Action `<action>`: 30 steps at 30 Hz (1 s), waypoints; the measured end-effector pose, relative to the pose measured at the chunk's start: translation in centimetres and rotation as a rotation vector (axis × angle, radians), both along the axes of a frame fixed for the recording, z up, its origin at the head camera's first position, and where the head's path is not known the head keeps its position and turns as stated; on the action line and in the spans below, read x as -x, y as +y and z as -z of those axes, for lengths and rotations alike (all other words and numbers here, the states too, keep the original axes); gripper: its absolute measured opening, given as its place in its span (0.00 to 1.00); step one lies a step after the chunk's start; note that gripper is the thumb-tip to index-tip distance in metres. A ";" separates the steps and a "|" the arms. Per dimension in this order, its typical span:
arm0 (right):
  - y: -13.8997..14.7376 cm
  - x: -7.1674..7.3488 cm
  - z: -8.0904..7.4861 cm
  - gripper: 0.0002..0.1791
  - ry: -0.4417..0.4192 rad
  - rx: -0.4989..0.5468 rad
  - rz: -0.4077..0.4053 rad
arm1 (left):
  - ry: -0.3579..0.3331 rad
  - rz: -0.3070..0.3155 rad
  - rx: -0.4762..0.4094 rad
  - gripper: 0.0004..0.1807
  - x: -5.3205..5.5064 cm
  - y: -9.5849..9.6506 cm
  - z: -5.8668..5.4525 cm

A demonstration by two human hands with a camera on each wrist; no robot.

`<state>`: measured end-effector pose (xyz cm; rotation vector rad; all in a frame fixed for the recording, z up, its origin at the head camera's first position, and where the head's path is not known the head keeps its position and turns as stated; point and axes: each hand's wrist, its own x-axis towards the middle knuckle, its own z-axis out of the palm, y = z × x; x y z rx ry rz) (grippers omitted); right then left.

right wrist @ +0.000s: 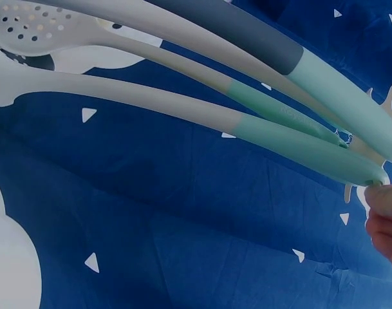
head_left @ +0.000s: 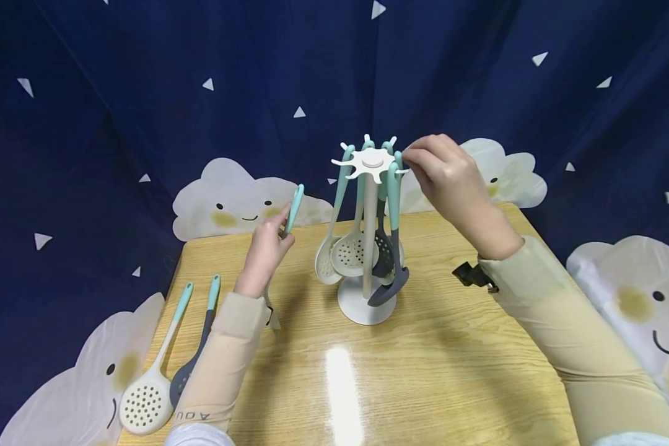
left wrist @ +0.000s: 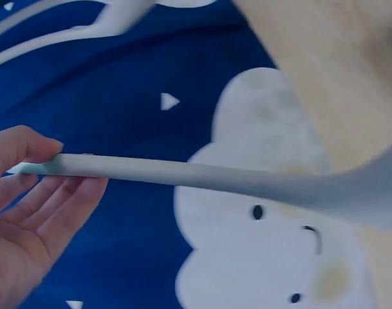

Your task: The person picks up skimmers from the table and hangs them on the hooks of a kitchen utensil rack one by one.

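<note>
My left hand (head_left: pixel 267 244) grips a kitchen utensil by its mint handle (head_left: pixel 293 209), left of the rack. In the left wrist view its pale grey shaft (left wrist: pixel 202 175) widens at the right edge; the head's full shape is out of sight. My right hand (head_left: pixel 448 176) is at the top of the white rotating-style utensil rack (head_left: pixel 370 232), thumb and fingers pinching the handle end of a pale utensil with a mint grip (right wrist: pixel 305 151). Around the rack hang several mint-handled utensils, among them a pale slotted spoon (head_left: pixel 350 254) and a dark grey ladle (head_left: pixel 393 291).
On the wooden table (head_left: pixel 424 371), at its left side, lie a pale skimmer (head_left: pixel 145 402) and a dark slotted utensil (head_left: pixel 201 344) partly covered by my left sleeve. A dark blue curtain (head_left: pixel 256 62) with white triangles and clouds hangs behind the table.
</note>
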<state>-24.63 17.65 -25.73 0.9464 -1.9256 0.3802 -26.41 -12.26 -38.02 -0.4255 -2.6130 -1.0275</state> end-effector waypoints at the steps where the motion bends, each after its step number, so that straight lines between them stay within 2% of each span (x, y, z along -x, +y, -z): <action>1: 0.0 0.0 0.0 0.03 0.000 -0.001 0.001 | 0.041 0.004 -0.001 0.34 -0.2 0.2 -0.4; 6: 0.0 0.0 0.0 0.03 0.000 -0.005 0.002 | 0.218 0.033 -0.014 0.33 -1.0 0.9 -2.2; 9: 0.0 -0.1 0.0 0.03 0.000 -0.009 0.004 | 0.272 0.057 -0.036 0.32 -1.4 1.2 -3.2; 18: 0.0 -0.2 -0.1 0.04 -0.004 -0.020 0.010 | 0.366 0.122 -0.101 0.30 -2.5 2.4 -5.5; 30: 0.0 0.0 0.0 0.03 0.001 -0.010 0.009 | 0.468 0.184 -0.065 0.29 -2.6 3.8 -6.9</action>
